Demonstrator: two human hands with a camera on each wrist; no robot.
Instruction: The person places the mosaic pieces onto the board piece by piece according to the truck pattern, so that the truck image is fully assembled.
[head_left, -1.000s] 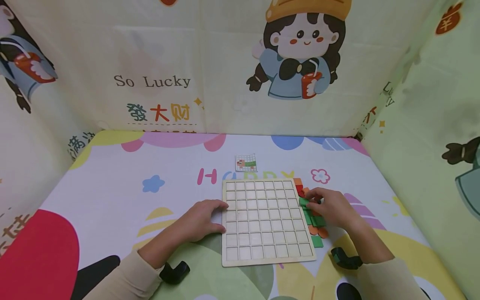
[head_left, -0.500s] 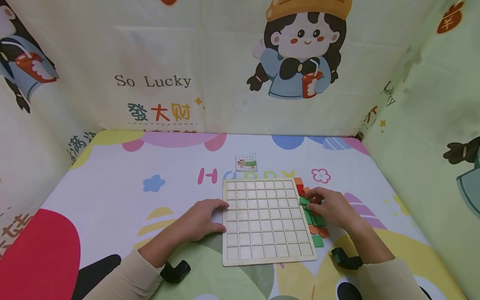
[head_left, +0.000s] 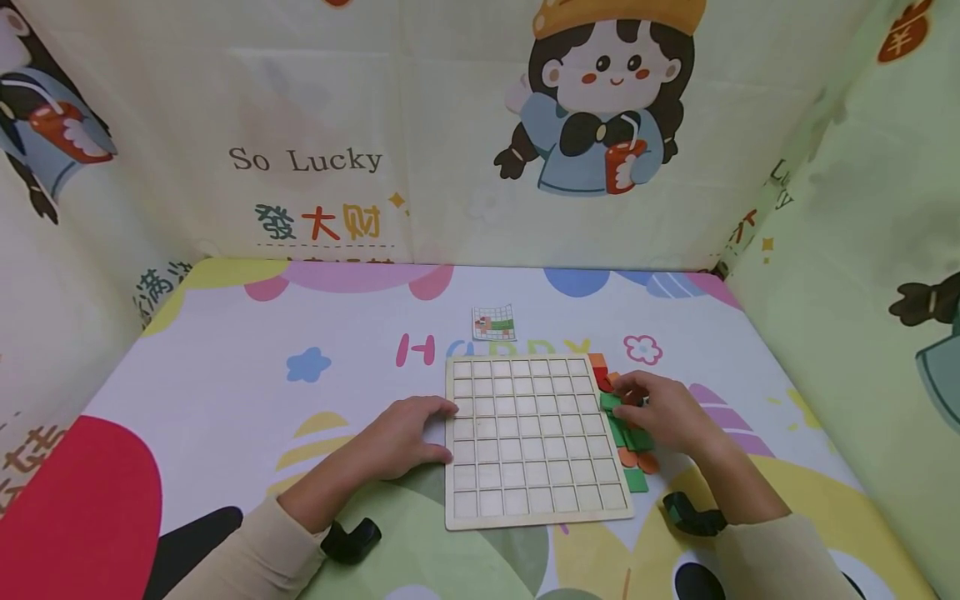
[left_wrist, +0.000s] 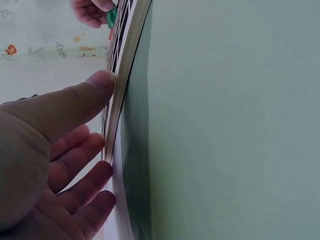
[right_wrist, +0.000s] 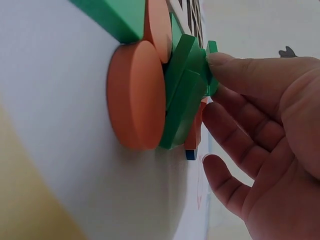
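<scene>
A pale wooden grid board (head_left: pixel 525 442) with square cells lies flat in the head view. My left hand (head_left: pixel 405 437) rests at its left edge, thumb and fingers spread; the left wrist view has the thumb tip right at the board's side. Beyond the board's right edge, my right hand (head_left: pixel 663 408) reaches into a pile of small coloured pieces. Its thumb and forefinger pinch a green tile (right_wrist: pixel 212 47) in the right wrist view. Beneath and beside it lie more green tiles (right_wrist: pixel 182 107) and orange round pieces (right_wrist: pixel 135 95), loosely stacked. The other right fingers are loosely bent.
A small picture card (head_left: pixel 492 323) with a gridded coloured pattern lies behind the board. Red pieces (head_left: pixel 602 377) and an orange piece sit at the pile's far end, a single green square (head_left: pixel 636 481) at its near end. Printed cloth walls (head_left: pixel 450 125) surround the table's back and sides.
</scene>
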